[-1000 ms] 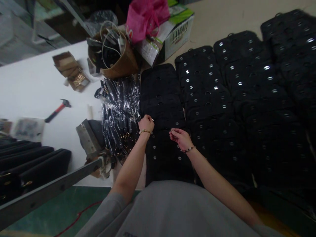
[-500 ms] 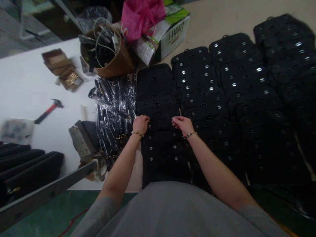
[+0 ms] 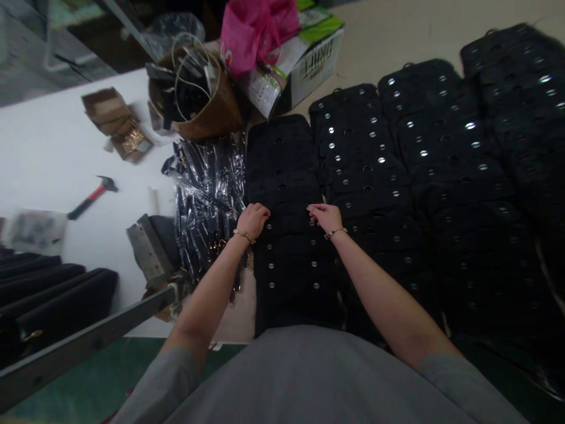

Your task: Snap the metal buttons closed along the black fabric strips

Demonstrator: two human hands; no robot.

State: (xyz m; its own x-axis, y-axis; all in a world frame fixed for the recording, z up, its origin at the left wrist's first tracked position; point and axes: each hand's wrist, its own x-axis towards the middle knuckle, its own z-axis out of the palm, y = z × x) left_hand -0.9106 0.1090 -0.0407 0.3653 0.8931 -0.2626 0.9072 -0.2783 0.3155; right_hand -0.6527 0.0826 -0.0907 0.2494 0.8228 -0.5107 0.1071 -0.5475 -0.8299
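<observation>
A column of overlapping black fabric pieces, with pairs of round silver metal discs, lies in front of me. My left hand rests at the column's left edge, fingers curled together beside one silver disc. At the right edge, my right hand is in a pinch just above the pieces. Something small and pale may be at its fingertips, too small to name. Below those fingers another silver disc shows. What the left fingertips hold, if anything, is hidden.
Plastic-wrapped black straps with gold hooks lie left. Beyond are a bin, a pink bag, an open small box and a hammer. More disc-studded black pieces fill the right. A metal bar crosses lower left.
The view has shifted slightly, moving most things a little to the right. My right hand has lifted slightly, and a silver disc now shows beneath its fingers. My left hand stays nearly in place.
</observation>
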